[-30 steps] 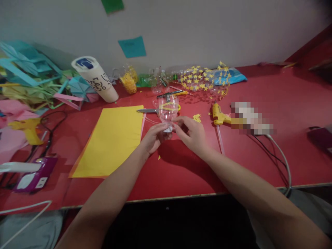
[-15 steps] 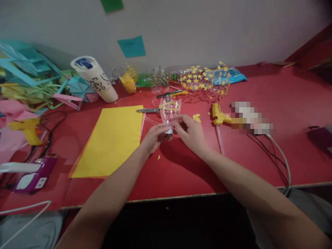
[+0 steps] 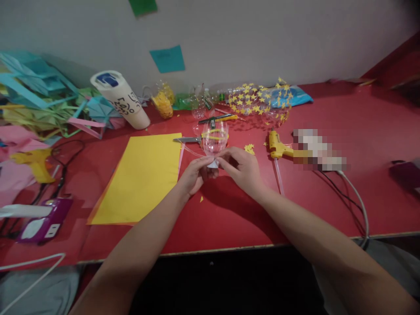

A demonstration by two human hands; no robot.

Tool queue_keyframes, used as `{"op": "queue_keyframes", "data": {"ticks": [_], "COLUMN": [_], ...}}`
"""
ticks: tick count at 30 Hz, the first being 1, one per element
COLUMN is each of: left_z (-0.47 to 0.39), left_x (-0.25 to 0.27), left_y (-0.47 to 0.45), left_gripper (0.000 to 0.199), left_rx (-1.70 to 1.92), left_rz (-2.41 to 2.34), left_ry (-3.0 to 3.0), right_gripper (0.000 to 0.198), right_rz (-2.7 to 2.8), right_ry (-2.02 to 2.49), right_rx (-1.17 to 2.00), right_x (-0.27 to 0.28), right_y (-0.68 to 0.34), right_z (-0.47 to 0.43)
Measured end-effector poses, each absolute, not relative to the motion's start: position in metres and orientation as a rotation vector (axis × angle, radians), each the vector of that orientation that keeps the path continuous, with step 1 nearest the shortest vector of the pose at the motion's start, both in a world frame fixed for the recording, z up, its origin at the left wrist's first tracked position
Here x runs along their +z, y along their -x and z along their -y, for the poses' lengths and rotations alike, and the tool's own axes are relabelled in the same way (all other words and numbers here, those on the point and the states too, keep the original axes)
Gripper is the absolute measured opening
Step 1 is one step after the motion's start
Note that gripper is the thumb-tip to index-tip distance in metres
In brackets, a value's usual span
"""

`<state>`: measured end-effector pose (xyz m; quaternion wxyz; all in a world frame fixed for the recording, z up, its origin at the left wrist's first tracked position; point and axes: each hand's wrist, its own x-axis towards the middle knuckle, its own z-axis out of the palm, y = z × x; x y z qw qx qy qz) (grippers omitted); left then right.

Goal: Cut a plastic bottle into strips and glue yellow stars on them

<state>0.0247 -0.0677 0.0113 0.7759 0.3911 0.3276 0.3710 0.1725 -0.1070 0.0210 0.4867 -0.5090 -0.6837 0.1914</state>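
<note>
Above the red bench (image 3: 236, 225), grips with left hand (image 3: 196, 175) and pinches with right hand (image 3: 241, 168) the white base (image 3: 213, 164) of a clear plastic bottle part (image 3: 213, 148), seemingly slit into strips already but starless, unlike the star-covered plastic piece (image 3: 249, 99) behind.

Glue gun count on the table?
2. One yellow glue gun lies far left, by pink paper; a second glue gun lies right of the right hand. The paper may hide others.

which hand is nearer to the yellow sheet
The left. The left hand is just right of the yellow sheet's right edge; the right hand is farther right, beyond the left hand, at the clear plastic piece.
</note>
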Motion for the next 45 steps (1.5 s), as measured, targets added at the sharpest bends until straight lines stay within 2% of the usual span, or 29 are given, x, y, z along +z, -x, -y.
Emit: {"op": "queue_keyframes", "data": {"ticks": [10, 15, 25, 45], "left_z": [0.066, 0.067, 0.066, 0.067], "left_x": [0.011, 0.013, 0.009, 0.008], "left_y": [-0.025, -0.025, -0.024, -0.024], "left_gripper": [0.015, 0.009, 0.013, 0.015], "left_rx": [0.819, 0.808, 0.83, 0.772], "left_rz": [-0.743, -0.724, -0.721, -0.729], "left_ry": [-0.78, -0.763, -0.763, -0.865], "right_gripper": [0.016, 0.017, 0.018, 0.017], "right_rz": [1.872, 1.798, 1.777, 1.637], "right_ry": [1.23, 1.261, 1.232, 1.35], "right_rx": [0.428, 0.339, 0.294, 0.504], "right_x": [0.014, 0.018, 0.021, 0.022], "right_y": [-0.173, -0.174, -0.174, -0.172], "right_z": [0.104, 0.107, 0.108, 0.105]}}
